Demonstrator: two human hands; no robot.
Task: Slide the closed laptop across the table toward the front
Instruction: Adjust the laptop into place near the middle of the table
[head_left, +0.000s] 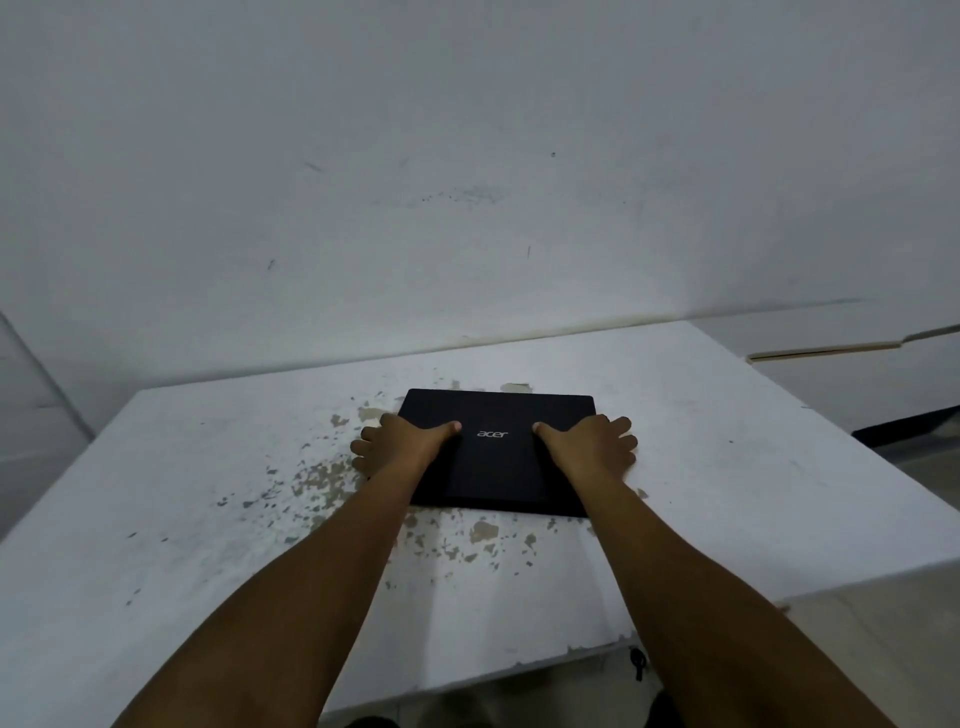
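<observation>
A closed black laptop (497, 457) with a silver logo on its lid lies flat on the white table (182, 519), near the far edge by the wall. My left hand (400, 441) grips the laptop's left side, thumb on the lid and fingers wrapped over the edge. On the opposite side my right hand (592, 441) holds the right edge the same way, its thumb on the lid. Both forearms stretch out from the bottom of the view.
The table's paint is chipped in patches (322, 483) left of and in front of the laptop. A white wall (467, 182) rises right behind the table. A low white ledge (857, 353) stands at the right. A dark cable end (638, 662) hangs below the table's front edge.
</observation>
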